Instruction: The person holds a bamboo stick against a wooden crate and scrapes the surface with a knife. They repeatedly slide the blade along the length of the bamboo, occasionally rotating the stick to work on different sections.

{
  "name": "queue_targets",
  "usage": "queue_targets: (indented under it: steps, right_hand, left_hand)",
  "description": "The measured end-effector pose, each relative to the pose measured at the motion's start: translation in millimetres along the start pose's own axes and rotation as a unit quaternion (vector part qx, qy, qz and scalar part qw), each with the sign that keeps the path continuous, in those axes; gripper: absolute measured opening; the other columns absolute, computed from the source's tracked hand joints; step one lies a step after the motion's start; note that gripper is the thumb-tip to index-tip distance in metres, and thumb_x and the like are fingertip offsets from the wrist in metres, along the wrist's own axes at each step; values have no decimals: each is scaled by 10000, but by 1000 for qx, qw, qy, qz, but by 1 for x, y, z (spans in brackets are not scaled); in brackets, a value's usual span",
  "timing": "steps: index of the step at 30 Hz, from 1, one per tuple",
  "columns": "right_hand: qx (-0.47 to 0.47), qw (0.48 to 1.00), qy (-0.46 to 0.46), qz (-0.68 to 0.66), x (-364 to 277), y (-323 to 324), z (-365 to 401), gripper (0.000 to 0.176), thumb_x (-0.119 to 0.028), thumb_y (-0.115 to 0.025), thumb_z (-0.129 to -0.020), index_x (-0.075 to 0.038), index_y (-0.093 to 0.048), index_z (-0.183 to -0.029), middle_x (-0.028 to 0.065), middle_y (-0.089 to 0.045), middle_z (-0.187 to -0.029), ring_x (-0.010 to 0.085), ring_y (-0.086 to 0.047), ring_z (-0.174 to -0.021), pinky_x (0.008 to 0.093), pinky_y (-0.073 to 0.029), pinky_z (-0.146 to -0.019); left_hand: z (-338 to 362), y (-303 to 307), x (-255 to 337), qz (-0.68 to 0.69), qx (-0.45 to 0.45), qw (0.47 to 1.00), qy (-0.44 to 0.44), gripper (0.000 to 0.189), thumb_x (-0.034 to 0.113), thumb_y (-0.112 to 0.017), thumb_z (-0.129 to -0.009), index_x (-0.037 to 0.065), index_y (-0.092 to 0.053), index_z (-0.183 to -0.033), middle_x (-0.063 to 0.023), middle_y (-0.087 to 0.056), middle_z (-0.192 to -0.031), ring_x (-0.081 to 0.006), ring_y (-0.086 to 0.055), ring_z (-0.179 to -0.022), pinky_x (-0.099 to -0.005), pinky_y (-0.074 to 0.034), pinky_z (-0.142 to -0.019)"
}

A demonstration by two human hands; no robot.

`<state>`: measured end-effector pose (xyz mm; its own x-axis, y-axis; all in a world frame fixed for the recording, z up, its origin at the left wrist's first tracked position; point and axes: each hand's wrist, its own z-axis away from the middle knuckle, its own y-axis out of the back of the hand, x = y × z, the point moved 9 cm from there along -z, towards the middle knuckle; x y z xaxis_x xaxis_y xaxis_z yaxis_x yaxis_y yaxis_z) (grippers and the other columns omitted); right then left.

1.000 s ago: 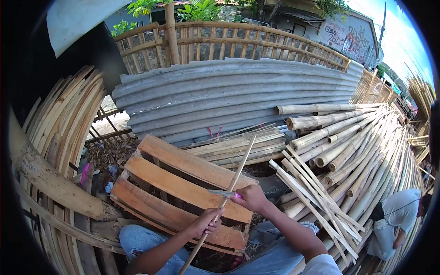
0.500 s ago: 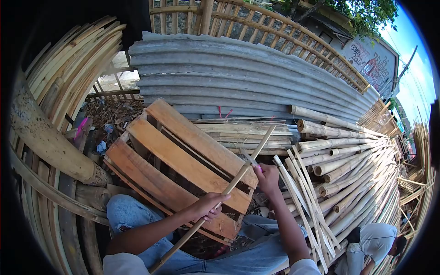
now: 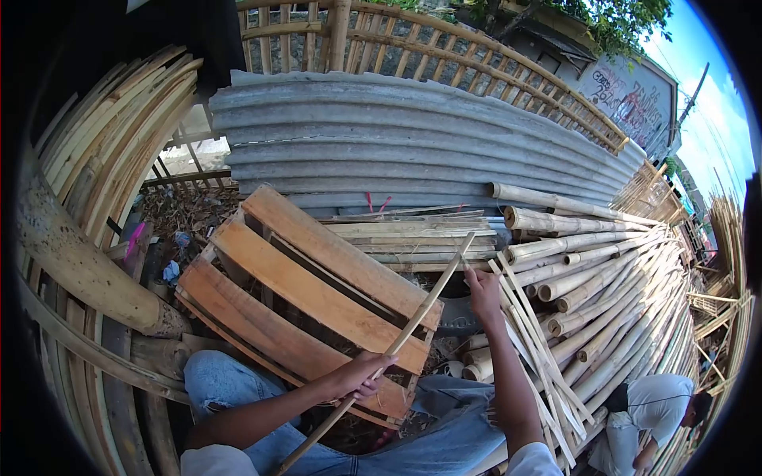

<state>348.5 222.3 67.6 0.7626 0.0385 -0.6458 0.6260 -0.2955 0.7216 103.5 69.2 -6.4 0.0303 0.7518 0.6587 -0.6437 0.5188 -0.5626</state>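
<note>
A long bamboo strip slants from my lap up over the wooden crate. My left hand is wrapped round its lower middle. My right hand is closed beside the strip's upper end, to its right. The knife seen in that hand half a second ago barely shows now, its blade hidden or seen edge-on. Below the strip are my jeans and the slatted crate top. Several thin pale strips lean just right of my right hand.
Bamboo poles are stacked at right, with a seated person at lower right. A corrugated metal sheet stands behind the crate. At left are a thick bamboo pole and bundled strips. Split bamboo lies behind the crate.
My right hand has moved slightly right and up, away from the strip, and the knife blade no longer shows clearly. My left hand keeps its hold. The whole view has shifted a little.
</note>
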Motion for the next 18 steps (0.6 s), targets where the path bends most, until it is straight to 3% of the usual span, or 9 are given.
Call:
queue_targets:
  steps: [2,4,6,8,10,11,15,18]
  right_hand:
    - [-82,990,116,-8,-44,-17,24,501,-400,-566,-866,21,-530,-598,163,-427,-471,248,-428,-412,400,-329,-452]
    - [-42,991,124,9,-33,-22,19,522,-419,-550,-870,17,-532,-583,174,-439,-471,271,-454,-413,418,-338,-462]
    - [-2,997,-75,17,27,-6,-11,514,-391,-521,-896,38,-521,-614,90,-382,-451,152,-346,-447,369,-296,-463]
    - [51,996,-73,14,35,19,-14,561,-432,-498,-900,37,-499,-592,75,-373,-443,143,-338,-446,372,-283,-458]
    - [32,996,-82,5,27,15,-8,574,-444,-503,-896,41,-473,-590,71,-359,-444,135,-335,-449,370,-281,-460]
    - [24,999,-18,-23,9,7,-2,553,-431,-515,-894,48,-505,-616,83,-354,-445,145,-329,-447,372,-282,-460]
    - [-55,996,64,25,-38,-22,24,484,-440,-511,-878,-9,-665,-719,175,-495,-498,270,-485,-454,376,-379,-490]
    - [-66,995,43,58,-28,-22,12,476,-476,-518,-854,-51,-692,-727,174,-539,-536,326,-562,-519,405,-414,-510]
  left_hand:
    - [2,0,-1,27,-18,999,9,391,453,-470,-935,143,-309,-761,69,-268,-487,-20,-257,-344,-193,-217,-298]
    - [0,9,-6,3,16,1000,10,395,459,-474,-932,142,-314,-756,67,-268,-489,-19,-257,-345,-191,-208,-294]
    - [3,4,-16,13,1,1000,25,398,461,-476,-930,143,-315,-754,66,-267,-491,-19,-255,-345,-190,-204,-294]
    - [-2,-7,-22,33,-27,998,47,396,466,-483,-926,146,-319,-759,66,-265,-495,-17,-247,-347,-187,-196,-295]
    - [-4,-7,-22,35,-7,998,53,370,416,-429,-961,134,-334,-740,55,-271,-464,-28,-248,-329,-192,-188,-279]
    - [-4,-5,-16,26,-11,999,25,356,405,-420,-966,137,-338,-748,52,-274,-460,-30,-251,-322,-184,-191,-278]
    - [-3,4,-11,39,7,999,26,349,394,-414,-969,131,-353,-749,50,-272,-463,-27,-243,-325,-189,-177,-274]
    - [-8,5,-6,41,-16,999,14,364,421,-466,-942,140,-344,-747,64,-272,-488,-22,-243,-340,-191,-180,-292]
